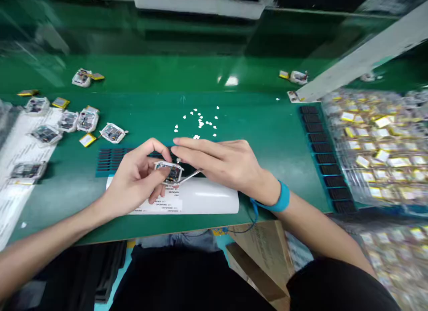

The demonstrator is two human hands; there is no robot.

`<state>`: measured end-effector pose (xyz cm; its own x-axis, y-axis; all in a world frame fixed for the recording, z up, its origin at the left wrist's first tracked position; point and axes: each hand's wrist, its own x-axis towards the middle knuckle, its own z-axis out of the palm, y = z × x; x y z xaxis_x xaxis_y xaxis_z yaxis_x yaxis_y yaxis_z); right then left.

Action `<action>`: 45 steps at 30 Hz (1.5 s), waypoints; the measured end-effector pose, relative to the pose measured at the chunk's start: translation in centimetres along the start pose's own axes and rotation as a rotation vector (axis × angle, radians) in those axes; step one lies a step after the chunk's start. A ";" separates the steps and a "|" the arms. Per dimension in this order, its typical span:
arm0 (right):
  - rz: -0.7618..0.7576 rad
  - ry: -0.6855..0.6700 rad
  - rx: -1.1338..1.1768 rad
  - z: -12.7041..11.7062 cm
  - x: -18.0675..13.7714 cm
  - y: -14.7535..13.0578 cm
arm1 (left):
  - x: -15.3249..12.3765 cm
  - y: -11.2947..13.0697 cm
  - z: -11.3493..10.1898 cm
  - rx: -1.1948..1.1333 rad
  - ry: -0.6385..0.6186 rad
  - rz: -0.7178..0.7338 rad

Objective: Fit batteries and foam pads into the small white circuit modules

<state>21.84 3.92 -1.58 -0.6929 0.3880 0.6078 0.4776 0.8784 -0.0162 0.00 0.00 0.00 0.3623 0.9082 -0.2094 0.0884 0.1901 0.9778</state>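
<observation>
My left hand (138, 177) grips a small white-framed device (174, 173) with an exposed circuit board, its thumb lying across the board. Over the device's right side, my right hand (224, 161) has its fingers stretched together and holds slim metal tweezers (191, 176). The tweezers' tip reaches the device's lower right edge; their other end is hidden under the hand. A blue wrist strap (283, 196) with a cord is on my right wrist. Beneath both hands lies a white sheet of printed labels (210, 197), curled at its edge.
Small white bits (200, 122) are scattered on the green mat (254, 119). Several open devices (113, 133) and yellow-edged batteries (87, 139) lie left. Black foam strips (329, 170) sit right, beside a plastic tray (377, 146) of batteries. A white post (361, 52) slants at right.
</observation>
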 end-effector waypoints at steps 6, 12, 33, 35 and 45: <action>-0.104 -0.045 -0.013 -1.3 -0.2 0.0 | 0.0 -0.2 0.1 0.027 0.072 0.048; -0.115 -0.049 0.014 -1.0 -0.4 -0.9 | -0.4 -1.0 0.4 0.003 0.044 0.131; 0.423 -0.095 0.682 -0.9 0.6 -1.9 | -1.4 -3.2 0.7 0.371 0.239 0.504; 0.535 -0.122 0.763 -0.9 0.9 -1.9 | -1.4 -3.2 0.6 0.500 0.257 0.558; 0.771 -0.247 1.145 -0.6 1.0 -1.6 | -1.4 -3.2 1.1 0.365 0.224 0.458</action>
<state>20.73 2.76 -0.50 -0.5943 0.8043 -0.0020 0.1599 0.1156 -0.9803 0.24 -2.30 -2.85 0.2389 0.9309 0.2762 0.2954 -0.3406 0.8926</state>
